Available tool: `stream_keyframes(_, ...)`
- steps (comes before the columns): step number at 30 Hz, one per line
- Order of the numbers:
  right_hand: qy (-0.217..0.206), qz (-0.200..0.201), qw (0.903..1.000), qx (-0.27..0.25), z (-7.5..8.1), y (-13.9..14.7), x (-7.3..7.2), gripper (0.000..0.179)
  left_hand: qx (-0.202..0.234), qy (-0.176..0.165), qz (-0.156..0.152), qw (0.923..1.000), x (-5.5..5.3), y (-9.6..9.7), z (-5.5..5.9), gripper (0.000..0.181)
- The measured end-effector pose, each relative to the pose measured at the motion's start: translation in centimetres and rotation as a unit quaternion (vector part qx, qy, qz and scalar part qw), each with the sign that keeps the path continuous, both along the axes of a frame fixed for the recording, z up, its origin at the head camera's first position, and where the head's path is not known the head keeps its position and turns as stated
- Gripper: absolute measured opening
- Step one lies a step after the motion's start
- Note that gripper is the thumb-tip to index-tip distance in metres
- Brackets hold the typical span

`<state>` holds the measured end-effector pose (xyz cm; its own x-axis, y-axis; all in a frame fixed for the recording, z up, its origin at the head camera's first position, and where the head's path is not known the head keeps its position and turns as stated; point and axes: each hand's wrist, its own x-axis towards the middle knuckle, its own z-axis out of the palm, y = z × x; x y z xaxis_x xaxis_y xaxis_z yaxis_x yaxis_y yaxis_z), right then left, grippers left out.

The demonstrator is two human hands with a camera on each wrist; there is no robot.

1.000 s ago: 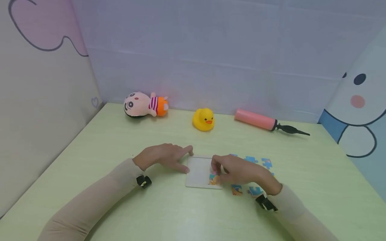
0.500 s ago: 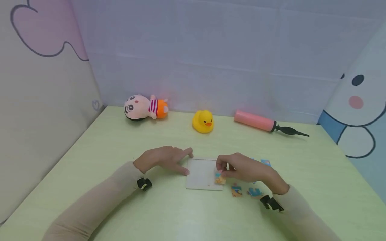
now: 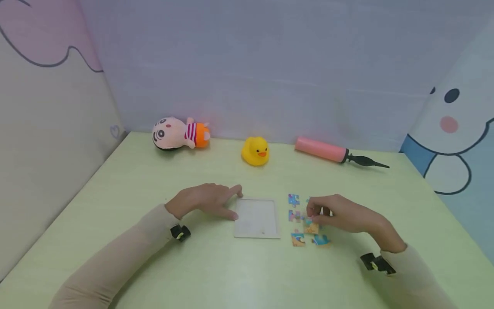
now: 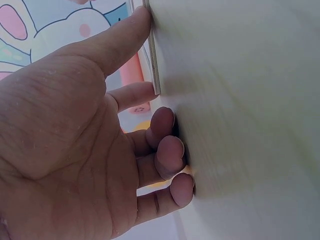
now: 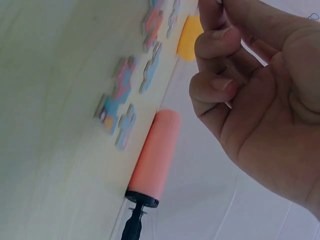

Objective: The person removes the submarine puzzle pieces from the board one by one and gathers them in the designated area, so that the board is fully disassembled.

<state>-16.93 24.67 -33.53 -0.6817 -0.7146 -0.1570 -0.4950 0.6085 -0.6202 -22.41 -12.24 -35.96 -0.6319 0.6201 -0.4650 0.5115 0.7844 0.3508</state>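
A shallow square white puzzle tray (image 3: 256, 219) lies flat on the table in the head view, with no pieces inside its frame. My left hand (image 3: 210, 201) rests beside its left edge, thumb and index fingertip against the rim; the left wrist view shows the other fingertips (image 4: 171, 150) down on the table. With thumb and forefinger, my right hand (image 3: 343, 213) pinches a blue-and-sand jigsaw piece (image 3: 311, 226) over the loose pieces right of the tray. Several lie there, including a sandy-blue piece (image 3: 298, 239) and a blue one (image 3: 320, 240); others are partly hidden by the hand.
Along the back of the table lie a doll in a striped top (image 3: 179, 134), a yellow rubber duck (image 3: 255, 151) and a pink hand pump (image 3: 322, 149) with a black nozzle. A pale wall (image 3: 247, 86) rises behind them.
My right hand has lifted the jigsaw piece off the tray and carried it right, over the other pieces. My left hand has stayed at the tray's left edge.
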Motion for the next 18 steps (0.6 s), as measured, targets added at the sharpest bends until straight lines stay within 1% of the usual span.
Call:
stream_keyframes(3,-0.001,-0.011,0.9999,-0.002,0.1,1.2,0.4,0.006,-0.002,-0.001,0.002,1.0,0.0,-0.3,0.4,0.061)
stream_keyframes(7,-0.017,-0.021,0.9997,0.0,0.0,2.9,1.1,0.004,-0.001,-0.009,0.001,1.0,0.1,-0.6,0.9,0.062)
stream_keyframes(11,-0.043,-0.027,0.9987,-0.001,-0.1,4.3,1.8,0.002,0.002,-0.012,0.0,0.9999,0.2,-0.8,1.0,0.061)
stream_keyframes(14,-0.06,-0.033,0.9976,0.004,-0.3,5.2,2.0,0.006,0.005,-0.012,-0.001,0.9999,0.2,-1.0,1.0,0.06)
stream_keyframes(18,-0.059,-0.034,0.9977,0.006,-0.7,5.7,2.2,0.005,0.005,-0.014,-0.002,0.9999,0.2,-1.1,1.0,0.061)
